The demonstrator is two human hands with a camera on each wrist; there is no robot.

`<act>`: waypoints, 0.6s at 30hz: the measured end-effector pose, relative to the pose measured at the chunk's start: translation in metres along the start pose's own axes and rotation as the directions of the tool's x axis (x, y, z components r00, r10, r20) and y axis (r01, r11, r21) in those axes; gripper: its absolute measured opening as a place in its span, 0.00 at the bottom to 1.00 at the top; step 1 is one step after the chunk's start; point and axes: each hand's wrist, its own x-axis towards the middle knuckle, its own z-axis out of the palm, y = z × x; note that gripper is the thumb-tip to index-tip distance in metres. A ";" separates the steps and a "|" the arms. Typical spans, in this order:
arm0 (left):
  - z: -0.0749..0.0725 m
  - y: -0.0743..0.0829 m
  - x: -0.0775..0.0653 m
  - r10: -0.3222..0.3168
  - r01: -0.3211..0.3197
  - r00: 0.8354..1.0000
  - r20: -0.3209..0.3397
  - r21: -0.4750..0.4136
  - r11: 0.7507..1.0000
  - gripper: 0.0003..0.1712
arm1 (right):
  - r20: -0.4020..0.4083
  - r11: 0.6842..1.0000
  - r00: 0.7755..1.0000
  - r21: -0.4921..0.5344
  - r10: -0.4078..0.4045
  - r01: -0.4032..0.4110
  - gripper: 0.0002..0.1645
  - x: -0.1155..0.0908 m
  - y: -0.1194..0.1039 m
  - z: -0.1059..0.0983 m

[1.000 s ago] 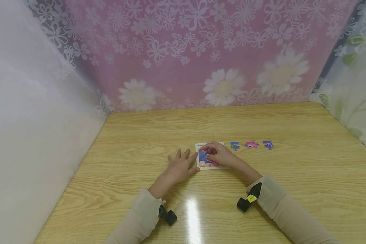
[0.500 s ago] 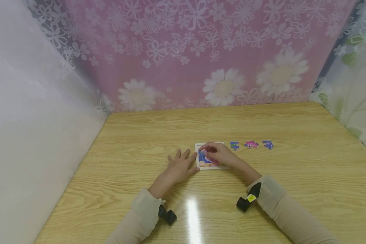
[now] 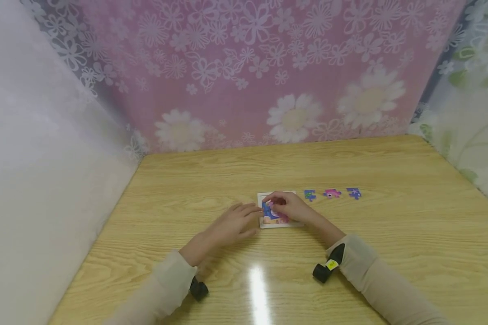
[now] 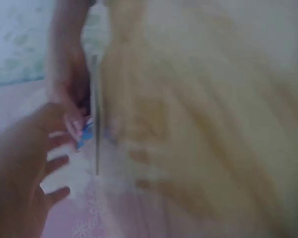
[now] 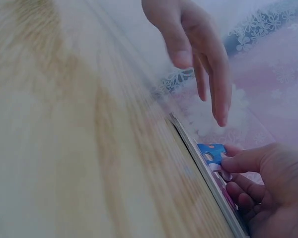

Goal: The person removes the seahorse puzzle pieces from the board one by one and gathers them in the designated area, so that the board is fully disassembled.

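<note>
A white-framed jigsaw puzzle (image 3: 261, 221) lies on the table, partly hidden by my right hand (image 3: 293, 207). In the right wrist view, my right thumb and fingers pinch a blue jigsaw piece (image 5: 211, 152) that stands tilted up at the frame. Some of the picture, blue with pink and sandy tones, shows inside the frame. My left hand (image 3: 233, 223) hovers by the frame's left side with its fingers extended, holding nothing. The right wrist view shows this left hand (image 5: 201, 54) raised off the table. The left wrist view is blurred.
Three loose jigsaw pieces lie in a row right of the frame: a blue-green one (image 3: 310, 195), a pink one with an eye (image 3: 332, 193) and a blue one with a starfish (image 3: 354, 193). A flowered pink curtain (image 3: 227, 104) borders the wooden table (image 3: 179, 180) behind.
My left hand has lifted off the table and frame edge and drawn its spread fingers closer together. My right hand stays over the puzzle with the piece. The head view has shifted slightly.
</note>
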 end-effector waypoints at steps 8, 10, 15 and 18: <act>0.003 0.009 0.000 0.141 -0.154 0.969 0.203 0.051 0.987 0.35 | -0.004 1.000 1.000 0.017 0.010 -0.010 0.12 0.001 0.001 0.000; 0.005 0.009 0.000 0.137 -0.153 0.963 0.230 0.052 0.987 0.36 | -0.006 1.000 1.000 0.012 0.019 -0.019 0.12 0.002 0.002 0.001; 0.007 0.009 0.001 0.124 -0.142 0.959 0.253 0.056 0.988 0.36 | -0.011 1.000 1.000 0.006 0.020 -0.020 0.12 0.001 -0.001 0.001; 0.007 0.008 0.002 0.114 -0.132 0.958 0.263 0.052 0.990 0.36 | -0.016 1.000 1.000 0.013 0.025 -0.025 0.12 0.001 -0.003 0.000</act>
